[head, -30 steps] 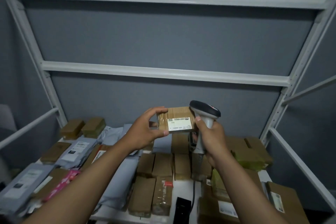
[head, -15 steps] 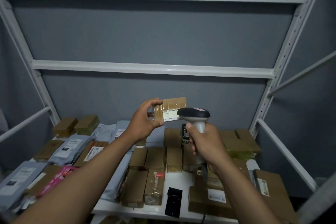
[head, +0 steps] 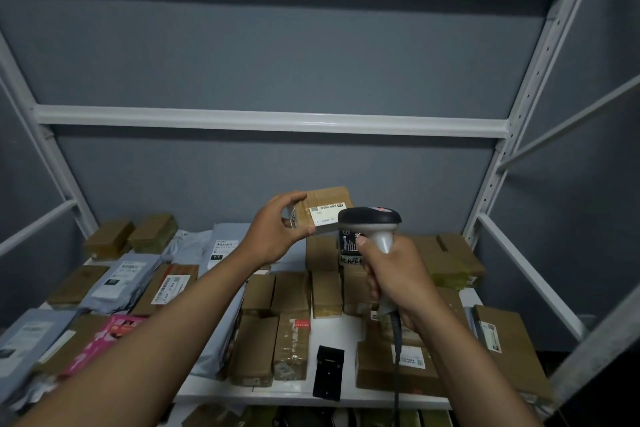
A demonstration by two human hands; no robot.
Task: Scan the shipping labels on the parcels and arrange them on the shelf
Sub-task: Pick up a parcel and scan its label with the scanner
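head view: white shelf (head: 346, 392) holds parcels (head: 256, 347), grey wall (head: 277, 55).

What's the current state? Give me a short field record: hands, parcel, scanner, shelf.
left hand: holds small cardboard parcel, raised above the shelf
parcel label: white, faces the scanner
right hand: grips barcode scanner by its handle, head beside the label
bottom shelf: cardboard boxes, grey mailers, a pink packet
upper shelves: no parcels visible
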